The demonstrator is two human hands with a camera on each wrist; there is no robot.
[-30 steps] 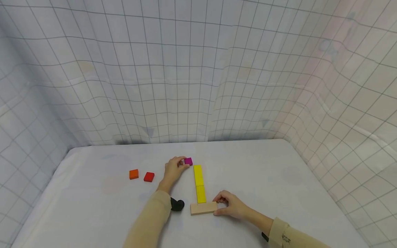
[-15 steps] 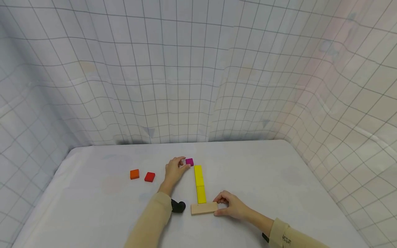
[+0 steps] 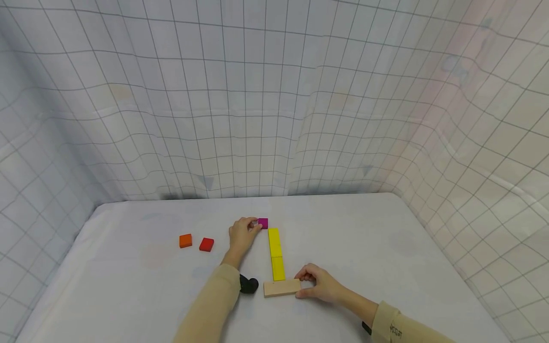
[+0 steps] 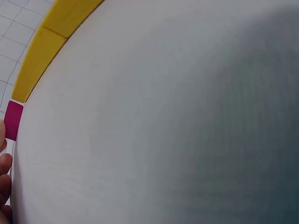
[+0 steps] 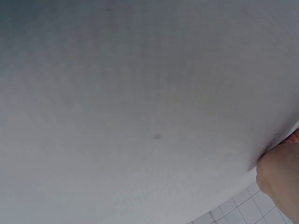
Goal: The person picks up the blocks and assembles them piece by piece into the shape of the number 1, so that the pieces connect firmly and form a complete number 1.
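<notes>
Between thumb and index finger, my left hand (image 3: 241, 236) pinches a small purple block (image 3: 263, 223) on the table. That block (image 4: 14, 120) is close by the far end of two yellow blocks (image 3: 275, 243), which lie end to end in a line. Across their near end lies a plain wooden plank-shaped block (image 3: 281, 288). My right hand (image 3: 320, 284) grips its right end, thumb on the near side and fingers on the far side. The right wrist view shows only part of the right hand (image 5: 280, 175); the wooden block is out of sight there.
Left of the left hand lie a red block (image 3: 206, 245) and an orange block (image 3: 186, 241). The white-covered table (image 3: 364, 238) has its far edge against a checked curtain (image 3: 266, 119), which also hangs at both sides.
The left hand has slid the purple block slightly right, toward the far end of the yellow line, and turned it squarer. The right hand and wooden block look the same.
</notes>
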